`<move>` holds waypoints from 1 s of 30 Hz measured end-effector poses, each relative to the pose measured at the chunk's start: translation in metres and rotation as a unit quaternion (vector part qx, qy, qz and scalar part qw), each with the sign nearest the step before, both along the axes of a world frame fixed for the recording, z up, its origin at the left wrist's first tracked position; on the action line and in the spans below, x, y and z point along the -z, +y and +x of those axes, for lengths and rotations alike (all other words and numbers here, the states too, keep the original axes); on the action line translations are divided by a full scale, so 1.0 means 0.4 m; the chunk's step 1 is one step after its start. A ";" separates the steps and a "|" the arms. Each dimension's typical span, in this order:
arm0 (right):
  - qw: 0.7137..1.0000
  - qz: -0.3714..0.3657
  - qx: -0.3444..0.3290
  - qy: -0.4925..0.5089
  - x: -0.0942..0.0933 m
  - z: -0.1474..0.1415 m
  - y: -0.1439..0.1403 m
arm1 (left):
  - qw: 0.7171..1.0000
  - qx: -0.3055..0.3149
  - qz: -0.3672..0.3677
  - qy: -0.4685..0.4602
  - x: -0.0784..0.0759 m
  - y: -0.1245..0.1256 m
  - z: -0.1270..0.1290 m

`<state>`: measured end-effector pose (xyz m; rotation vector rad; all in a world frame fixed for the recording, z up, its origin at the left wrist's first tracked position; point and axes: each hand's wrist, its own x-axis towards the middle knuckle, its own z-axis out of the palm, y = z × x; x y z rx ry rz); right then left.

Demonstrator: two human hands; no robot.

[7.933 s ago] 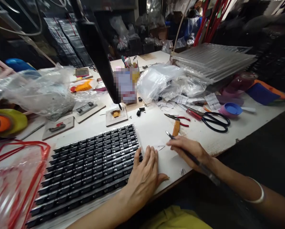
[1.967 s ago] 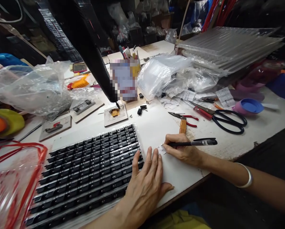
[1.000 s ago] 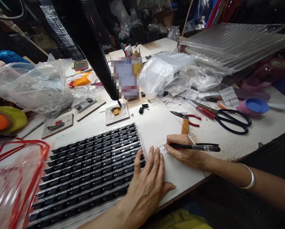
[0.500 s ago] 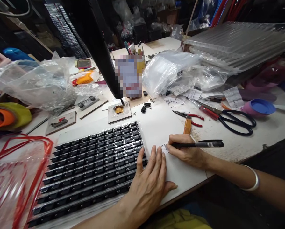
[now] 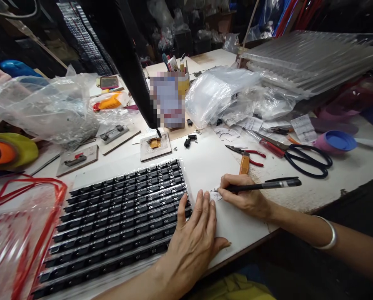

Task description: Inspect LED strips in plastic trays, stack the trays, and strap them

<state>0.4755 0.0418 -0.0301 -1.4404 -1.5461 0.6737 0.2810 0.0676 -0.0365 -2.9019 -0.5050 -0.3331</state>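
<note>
Both hands are seen at the near edge of the white table (image 5: 299, 196). A black pen (image 5: 261, 184) is gripped by the right hand (image 5: 242, 196), and its tip is placed on a small paper slip (image 5: 215, 195). Some dark marks are seen on the slip, but they are too small to be read. The left hand (image 5: 194, 241) is laid flat with fingers extended; its fingertips press beside the slip and on the right edge of a black tray of parts (image 5: 120, 216), which is wrapped in clear film. White marks are printed on the black parts in rows, not readable. Behind the right hand, an orange utility knife (image 5: 244, 163) and red pliers (image 5: 245, 152) are placed. Farther right, black scissors (image 5: 301, 156) are lying. Printed paper labels (image 5: 301, 127) are seen beyond, their text too small. At the back, clear plastic bags (image 5: 217, 93) are piled.
</note>
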 end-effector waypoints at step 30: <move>0.995 -0.006 -0.084 -0.054 0.017 -0.005 0.004 | 0.999 0.025 0.000 0.020 -0.004 0.003 -0.005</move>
